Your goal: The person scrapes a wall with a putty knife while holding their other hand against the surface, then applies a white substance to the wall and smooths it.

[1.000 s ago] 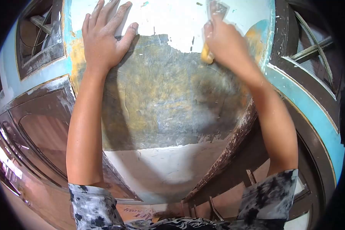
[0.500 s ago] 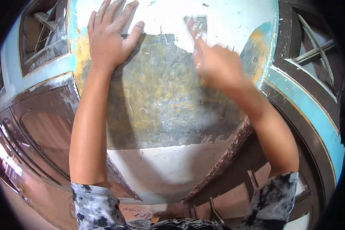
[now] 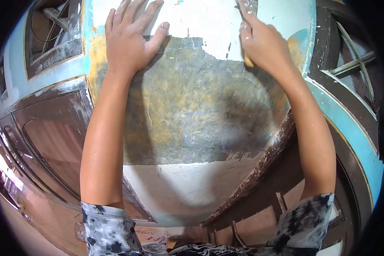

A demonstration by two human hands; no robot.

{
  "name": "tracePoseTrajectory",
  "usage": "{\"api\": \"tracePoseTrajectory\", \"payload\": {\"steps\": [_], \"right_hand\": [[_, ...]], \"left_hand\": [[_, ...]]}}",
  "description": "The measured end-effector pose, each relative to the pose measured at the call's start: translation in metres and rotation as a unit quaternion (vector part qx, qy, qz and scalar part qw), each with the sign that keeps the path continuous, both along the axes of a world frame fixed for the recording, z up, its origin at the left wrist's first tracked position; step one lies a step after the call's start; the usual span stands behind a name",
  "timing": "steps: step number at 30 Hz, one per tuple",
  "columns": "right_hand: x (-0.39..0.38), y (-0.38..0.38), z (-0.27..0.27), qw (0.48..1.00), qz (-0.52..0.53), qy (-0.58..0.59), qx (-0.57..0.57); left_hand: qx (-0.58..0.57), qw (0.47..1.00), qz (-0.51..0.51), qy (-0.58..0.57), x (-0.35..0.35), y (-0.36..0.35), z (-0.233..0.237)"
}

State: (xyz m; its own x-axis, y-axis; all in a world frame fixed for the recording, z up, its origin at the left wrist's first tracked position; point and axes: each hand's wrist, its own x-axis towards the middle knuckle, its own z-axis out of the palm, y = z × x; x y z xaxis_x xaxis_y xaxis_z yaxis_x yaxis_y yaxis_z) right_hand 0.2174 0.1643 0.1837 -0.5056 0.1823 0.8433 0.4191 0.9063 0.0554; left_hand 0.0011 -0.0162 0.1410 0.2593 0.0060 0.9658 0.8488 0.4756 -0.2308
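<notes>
My left hand (image 3: 132,45) lies flat on the wall with its fingers spread, at the upper left edge of a dark, mottled bare patch (image 3: 187,98). White dust coats its fingertips. Around the handle of a putty knife, my right hand (image 3: 266,47) is closed. The putty knife's blade (image 3: 251,6) points up against the white layer (image 3: 217,25) and is partly cut off by the top of the view. A yellowish handle end shows below the fist. The white layer has a ragged lower border above the bare patch.
A brown wooden door (image 3: 51,136) stands at the left. On the right are a brown window frame (image 3: 324,47) with crossed bars and a turquoise wall strip (image 3: 350,115). Chipped dark trim (image 3: 260,170) borders the patch's lower right, with a pale band (image 3: 175,183) underneath.
My right hand and the putty knife have moved up and to the right, away from the ragged border. The whole view has shifted slightly; my left hand stays on the wall.
</notes>
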Motion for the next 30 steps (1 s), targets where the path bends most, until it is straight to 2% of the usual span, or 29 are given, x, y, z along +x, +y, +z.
{"api": "tracePoseTrajectory", "payload": {"steps": [2,3,4,6,7,8,10,12,14,15,16,17,19,20,22,24,25,26,28,29,30], "right_hand": [[-0.002,-0.013,-0.027,0.996,-0.018,-0.089,-0.013],[0.0,-0.029,-0.038,0.982,-0.059,-0.175,-0.045],[0.0,-0.036,-0.04,0.982,-0.057,-0.176,-0.039],[0.001,-0.041,-0.042,0.985,-0.075,-0.153,-0.018],[-0.001,-0.026,-0.025,0.996,-0.016,-0.078,-0.03],[-0.009,-0.001,-0.008,1.0,-0.008,0.009,0.002],[-0.011,0.031,0.038,0.992,0.091,0.082,-0.03],[-0.021,0.043,0.047,0.989,0.11,0.1,-0.026],[-0.029,0.001,0.007,0.993,0.076,0.062,0.07],[-0.025,-0.029,-0.005,0.999,0.04,-0.007,0.02],[-0.026,-0.024,-0.001,0.999,0.041,-0.005,0.019],[-0.027,-0.013,0.007,0.999,0.035,0.022,0.019],[-0.025,0.017,0.042,0.996,0.048,0.071,0.039],[-0.027,0.043,0.058,0.99,0.105,0.089,0.014],[-0.02,0.016,0.059,0.99,0.106,0.017,-0.092],[-0.036,0.002,0.018,0.998,0.063,0.004,0.008],[-0.032,-0.029,-0.002,0.999,0.012,-0.015,0.051],[-0.032,-0.04,-0.006,0.999,0.004,-0.048,0.019],[-0.037,-0.015,0.009,0.997,0.033,0.03,0.067],[-0.037,0.003,0.036,0.999,0.0,0.038,0.024],[-0.041,0.036,0.058,0.99,0.067,0.105,0.073]], "left_hand": [[0.003,1.0,0.0,-0.003,0.002,0.0,0.0],[0.007,1.0,0.001,-0.003,0.002,0.0,0.0],[0.006,1.0,0.004,-0.009,0.003,-0.001,0.0],[0.002,1.0,0.009,-0.01,0.003,-0.002,0.0],[0.0,1.0,0.005,-0.012,0.003,-0.002,0.0],[0.001,1.0,0.0,-0.015,0.003,-0.002,0.0],[0.002,1.0,0.007,-0.014,0.003,-0.001,0.0],[0.002,1.0,0.003,-0.011,0.004,-0.001,-0.001],[0.001,1.0,0.001,-0.012,0.003,-0.001,-0.001],[-0.003,1.0,0.0,-0.011,0.003,-0.002,-0.001],[-0.009,1.0,0.0,-0.008,0.003,-0.003,0.0],[-0.012,1.0,0.0,-0.006,-0.003,0.0,0.0],[0.028,0.997,0.017,0.069,-0.02,0.009,0.001],[0.031,0.997,0.019,0.069,-0.02,0.009,0.002],[0.027,0.998,0.01,0.057,-0.017,0.008,0.001],[0.025,0.998,0.013,0.051,-0.015,0.007,0.001],[0.025,0.999,0.015,0.046,-0.014,0.007,0.002],[0.025,0.999,0.014,0.046,-0.015,0.008,0.002],[0.025,0.998,0.012,0.055,-0.018,0.009,0.002],[0.023,0.998,0.012,0.056,-0.019,0.009,0.001],[0.026,0.998,0.007,0.051,-0.02,0.009,0.0]]}}
